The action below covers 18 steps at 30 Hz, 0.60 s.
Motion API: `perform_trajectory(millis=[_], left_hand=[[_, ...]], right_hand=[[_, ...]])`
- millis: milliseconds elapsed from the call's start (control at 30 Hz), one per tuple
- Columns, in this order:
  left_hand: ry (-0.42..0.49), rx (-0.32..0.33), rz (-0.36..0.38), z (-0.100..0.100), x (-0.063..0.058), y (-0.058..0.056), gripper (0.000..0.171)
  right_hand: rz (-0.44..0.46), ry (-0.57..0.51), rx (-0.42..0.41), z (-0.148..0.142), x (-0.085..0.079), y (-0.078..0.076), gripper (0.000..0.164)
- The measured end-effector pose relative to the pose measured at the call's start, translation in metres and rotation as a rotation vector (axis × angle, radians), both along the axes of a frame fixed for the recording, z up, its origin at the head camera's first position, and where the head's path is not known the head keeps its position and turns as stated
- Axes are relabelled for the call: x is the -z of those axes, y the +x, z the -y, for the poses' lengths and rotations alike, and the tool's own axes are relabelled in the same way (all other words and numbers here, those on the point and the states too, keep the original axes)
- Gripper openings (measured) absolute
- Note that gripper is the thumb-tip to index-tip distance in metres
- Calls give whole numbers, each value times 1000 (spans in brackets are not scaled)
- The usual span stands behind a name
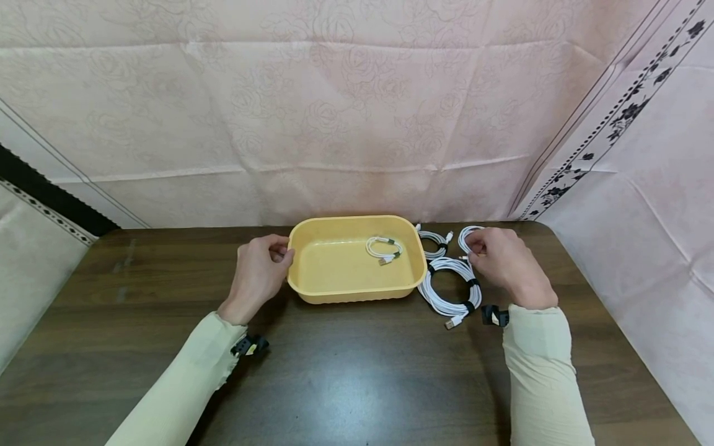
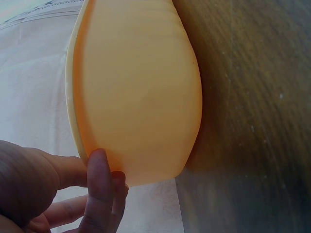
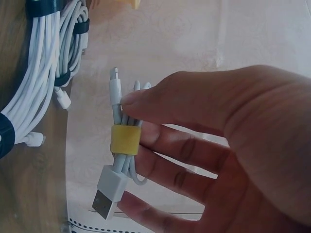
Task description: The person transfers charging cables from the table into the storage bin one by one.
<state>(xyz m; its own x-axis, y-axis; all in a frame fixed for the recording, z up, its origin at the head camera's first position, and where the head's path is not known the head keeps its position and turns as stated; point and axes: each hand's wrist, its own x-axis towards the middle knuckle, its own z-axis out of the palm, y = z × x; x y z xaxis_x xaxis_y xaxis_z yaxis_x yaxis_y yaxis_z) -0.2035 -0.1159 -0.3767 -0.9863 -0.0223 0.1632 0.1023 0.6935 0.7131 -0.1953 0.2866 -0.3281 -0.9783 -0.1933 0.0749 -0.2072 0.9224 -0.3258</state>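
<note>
Your L hand (image 1: 259,269) pinches the L rim of the yellow bin (image 1: 334,269), thumb + fingers close together on the edge; L wrist view has fingertips against the outer wall nr a corner. Bin sits flat on the brown table (image 1: 346,378), at its far edge, approx centre, btwn your hands.

Your R hand (image 1: 504,260) holds a short white cable (image 3: 119,162), pinched btwn thumb & fingers, other fingers loosely bent. R wrist view: cable's bundled w/ a yellow tie (image 3: 126,140) round its middle, small metal-tipped plug (image 3: 115,91) up by your thumb, USB plug (image 3: 111,187) at the lower end. It's to the R of the bin, nr the far table edge.

Inside the bin, toward its R half, you've got a small white coil (image 1: 382,255) w/ dark ties, its USB plug pointing twd you. Just R of the bin, btwn it & your R hand, lies a big white coil (image 1: 443,305) w/ black ties, plug end nearest you. Behind that, by the bin's far R corner, there's a medium white coil (image 1: 432,254), also w/ a dark tie.

Pale sleeves (image 1: 184,378) on both arms, black wrist cam (image 1: 495,316) at each cuff. Bkgd = pale rose-patterned cloth (image 1: 334,124), w/ a black floral border (image 1: 630,114) on the R
</note>
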Motion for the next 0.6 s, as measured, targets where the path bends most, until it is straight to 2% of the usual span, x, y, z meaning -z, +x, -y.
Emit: perform_trajectory(millis=[600], left_hand=[[-5, -8, 1, 0, 0, 0, 25]], right_hand=[[10, 6, 25, 6, -2, 1, 25]])
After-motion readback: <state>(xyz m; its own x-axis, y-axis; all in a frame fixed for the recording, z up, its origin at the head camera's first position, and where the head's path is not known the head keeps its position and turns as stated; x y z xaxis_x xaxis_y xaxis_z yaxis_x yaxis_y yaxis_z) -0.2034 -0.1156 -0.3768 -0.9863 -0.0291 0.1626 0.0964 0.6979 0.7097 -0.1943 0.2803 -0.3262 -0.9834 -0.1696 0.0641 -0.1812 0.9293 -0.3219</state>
